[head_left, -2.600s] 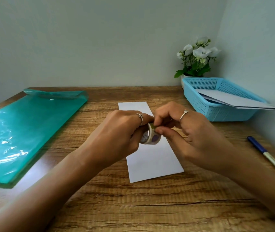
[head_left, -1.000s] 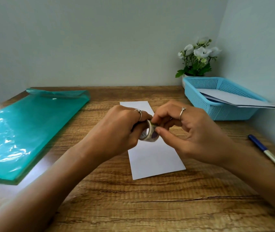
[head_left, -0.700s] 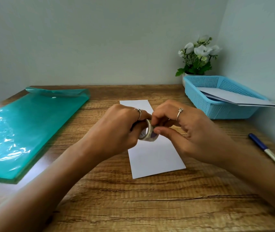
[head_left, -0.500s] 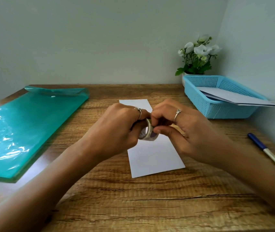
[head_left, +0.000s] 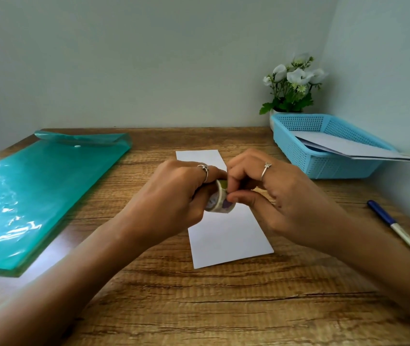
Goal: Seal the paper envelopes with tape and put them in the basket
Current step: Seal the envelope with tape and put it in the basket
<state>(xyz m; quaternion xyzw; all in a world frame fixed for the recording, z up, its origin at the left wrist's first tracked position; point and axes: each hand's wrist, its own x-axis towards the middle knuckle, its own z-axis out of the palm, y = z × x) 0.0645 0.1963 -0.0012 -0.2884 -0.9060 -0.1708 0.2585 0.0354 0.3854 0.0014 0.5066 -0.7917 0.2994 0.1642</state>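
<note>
- Right of the white paper envelope, the blue perforated plastic basket holds white envelopes.
- Above it, left hand grips a small patterned tape roll; right hand pinches its edge.

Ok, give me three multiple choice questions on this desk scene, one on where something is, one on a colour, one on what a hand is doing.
1. Where does the pen lie?
A. in the basket
B. on the desk, right of the hands
C. on the folder

2. What colour is the basket?
A. light blue
B. red
C. black

3. What is the left hand doing?
A. lying flat on the desk
B. gripping the tape roll
C. holding the pen

Answers: B, it rests on the wood by the right forearm; A, its mesh walls are light blue; B, its fingers curl round the roll.
</note>
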